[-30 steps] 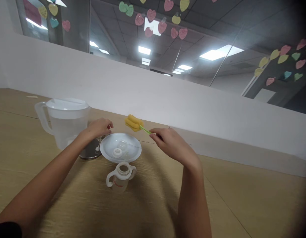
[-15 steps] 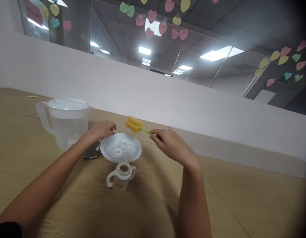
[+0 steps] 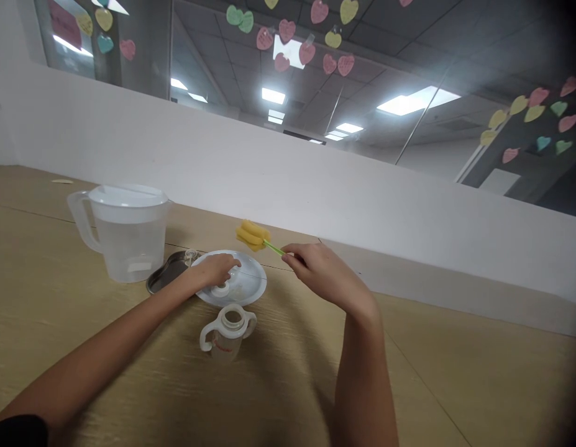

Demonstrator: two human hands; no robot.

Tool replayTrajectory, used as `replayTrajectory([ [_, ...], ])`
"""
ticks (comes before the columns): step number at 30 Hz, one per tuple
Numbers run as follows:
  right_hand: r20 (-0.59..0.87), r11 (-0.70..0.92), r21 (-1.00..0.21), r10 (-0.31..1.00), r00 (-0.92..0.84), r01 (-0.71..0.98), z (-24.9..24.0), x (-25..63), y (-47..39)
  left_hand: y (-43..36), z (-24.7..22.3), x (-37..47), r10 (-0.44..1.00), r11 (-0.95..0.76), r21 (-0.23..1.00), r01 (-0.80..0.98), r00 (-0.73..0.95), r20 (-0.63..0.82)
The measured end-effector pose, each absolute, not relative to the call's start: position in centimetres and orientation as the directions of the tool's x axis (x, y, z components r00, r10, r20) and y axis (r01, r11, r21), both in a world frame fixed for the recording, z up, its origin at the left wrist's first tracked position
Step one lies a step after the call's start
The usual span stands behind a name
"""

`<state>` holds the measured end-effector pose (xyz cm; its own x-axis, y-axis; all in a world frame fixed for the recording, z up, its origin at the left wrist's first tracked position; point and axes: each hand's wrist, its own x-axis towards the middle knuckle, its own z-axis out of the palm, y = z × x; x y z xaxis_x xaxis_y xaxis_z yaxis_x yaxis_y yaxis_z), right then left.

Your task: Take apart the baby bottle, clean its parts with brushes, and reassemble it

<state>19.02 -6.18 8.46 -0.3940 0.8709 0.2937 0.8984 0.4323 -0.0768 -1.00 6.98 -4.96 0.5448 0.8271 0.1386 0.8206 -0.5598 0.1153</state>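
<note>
Over the white bowl (image 3: 255, 285), my left hand (image 3: 217, 270) has its fingers curled round a clear, rounded piece (image 3: 233, 271), mostly hidden by them. A white ring (image 3: 220, 290) lies in the bowl under that hand, partly covered. My right hand (image 3: 315, 267) pinches the thin green handle of a sponge brush (image 3: 253, 235); its yellow sponge head points left, above the table behind the bowl. In front of the bowl stands an uncapped baby bottle (image 3: 226, 338) with a white two-handled holder round its neck.
A lidded clear pitcher (image 3: 132, 242) stands at the left. Beside it sits a metal kidney tray (image 3: 160, 280) with a small clear piece (image 3: 191, 256) at its far end. Behind the wooden table (image 3: 432, 379) runs a white wall (image 3: 250, 174) below glass with heart-shaped notes.
My left hand has moved right and down, from the bowl's far left edge into the bowl, uncovering more of the tray. My right hand and the brush have barely moved.
</note>
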Motion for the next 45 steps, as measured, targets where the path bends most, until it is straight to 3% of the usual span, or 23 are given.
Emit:
replayTrajectory([
  [10,0.286,0.425,-0.100,0.878,-0.383,0.900,8.4,19.1,-6.1,7.1,-4.7,-1.8,0.862,-0.502,0.039,0.864,0.496,0.106],
  [21,0.275,0.411,-0.077,0.885,-0.377,0.909,8.4,19.1,-6.1,7.1,-3.5,-2.9,0.882,-0.470,0.088,0.878,0.465,0.072],
  [25,0.270,0.384,-0.054,0.894,-0.356,0.922,8.2,19.4,-5.8,7.5,-2.4,-4.1,0.874,-0.483,0.217,0.849,0.450,0.183],
  [33,0.168,0.374,-0.037,0.916,-0.363,0.927,7.9,19.3,-5.3,8.2,-1.0,-5.1,0.832,-0.505,0.575,0.644,0.186,0.523],
  [37,0.173,0.412,-0.052,0.901,-0.398,0.910,7.9,19.2,-5.1,8.0,-0.6,-4.7,0.855,-0.507,0.705,0.496,0.182,0.486],
  [45,0.206,0.417,-0.051,0.893,-0.399,0.907,7.8,19.2,-5.0,7.8,-0.6,-4.5,0.884,-0.467,0.788,0.402,0.230,0.407],
])
